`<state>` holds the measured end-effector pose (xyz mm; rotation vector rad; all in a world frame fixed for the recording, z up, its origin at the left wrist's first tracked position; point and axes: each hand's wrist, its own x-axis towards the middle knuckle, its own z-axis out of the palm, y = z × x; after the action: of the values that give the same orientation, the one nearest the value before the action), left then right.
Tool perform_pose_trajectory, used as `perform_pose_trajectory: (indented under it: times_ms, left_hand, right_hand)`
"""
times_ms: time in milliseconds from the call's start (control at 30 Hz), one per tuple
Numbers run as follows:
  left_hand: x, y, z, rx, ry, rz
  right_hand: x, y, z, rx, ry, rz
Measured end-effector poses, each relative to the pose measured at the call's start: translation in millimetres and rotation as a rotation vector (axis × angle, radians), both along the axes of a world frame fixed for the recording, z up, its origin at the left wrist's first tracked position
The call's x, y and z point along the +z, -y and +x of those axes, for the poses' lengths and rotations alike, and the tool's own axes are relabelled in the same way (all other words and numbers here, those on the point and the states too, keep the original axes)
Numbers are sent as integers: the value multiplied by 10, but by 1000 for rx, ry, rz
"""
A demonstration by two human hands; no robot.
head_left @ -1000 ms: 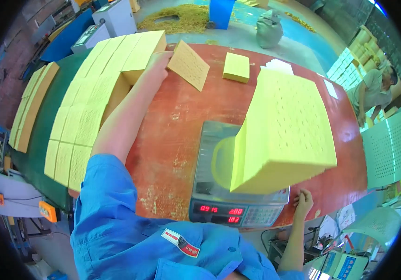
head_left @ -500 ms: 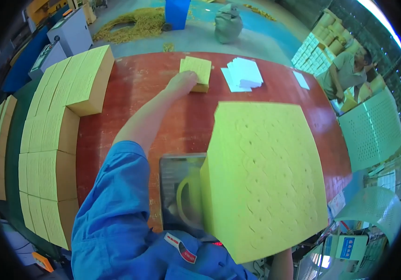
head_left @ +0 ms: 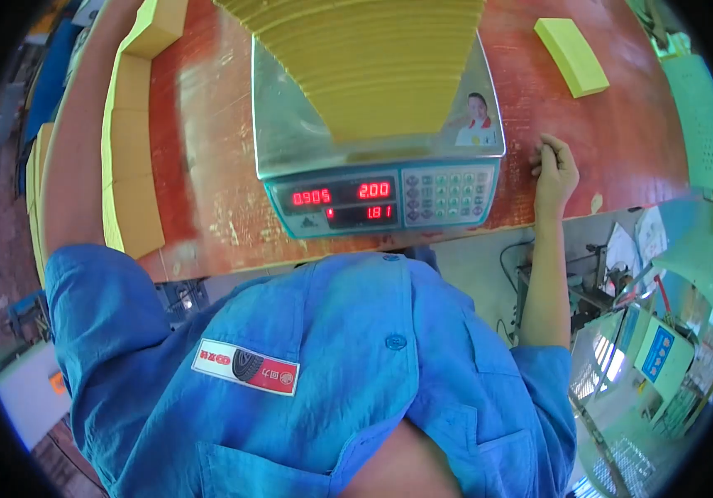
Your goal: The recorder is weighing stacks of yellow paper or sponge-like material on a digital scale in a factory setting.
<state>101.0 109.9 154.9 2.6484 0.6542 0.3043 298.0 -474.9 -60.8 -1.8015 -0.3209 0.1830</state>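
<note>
A tall stack of yellow paper sheets [head_left: 373, 75] stands on the metal pan of a digital scale [head_left: 315, 149], its top cut off by the upper edge. The scale's red display is lit. My right hand [head_left: 557, 173] rests on the table to the right of the scale, fingers curled in with nothing visible in them. My left forearm [head_left: 83, 141] stretches forward along the left side, past a row of yellow paper stacks [head_left: 132, 141]. The left hand itself lies beyond the upper edge, so whatever it touches is hidden.
On the red table [head_left: 207, 100], a small yellow paper block [head_left: 572, 56] lies at the far right. A perforated green panel [head_left: 701, 124] stands past the table's right end. Below it are a pale machine [head_left: 664, 349] and cables near the table's front edge.
The view has tipped down toward my body, bringing the scale's front and my right hand into sight. My left hand, earlier on a small yellow stack at the far side, has left the picture.
</note>
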Motion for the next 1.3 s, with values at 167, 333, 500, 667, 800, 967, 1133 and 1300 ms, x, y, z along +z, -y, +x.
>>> perform_pose_trajectory:
  times_ms: [167, 333, 500, 667, 800, 967, 1133, 1300]
  left_hand:
    - [512, 1645, -413, 284, 422, -530]
    - [624, 1863, -414, 150, 473, -907]
    - [701, 2169, -302, 337, 457, -1165]
    - [765, 2479, 11, 342, 372, -1117]
    - [836, 2679, -56, 371, 305, -1050]
    - [895, 2864, -606, 372, 239, -1249]
    - [740, 2867, -691, 248, 200, -1371]
    - [408, 2414, -811, 150, 256, -1283]
  right_hand:
    - [8, 22, -28, 91, -61, 75]
    - [174, 150, 104, 291, -189, 161]
    - [950, -847, 124, 533, 36, 436]
    - [1368, -2009, 104, 703, 82, 541]
    - [1147, -2155, -124, 660, -11, 467]
    - [1234, -1592, -627, 782, -17, 402]
    - [1043, -723, -1110, 435, -6, 388]
    - [579, -547, -1524, 707, -856, 379]
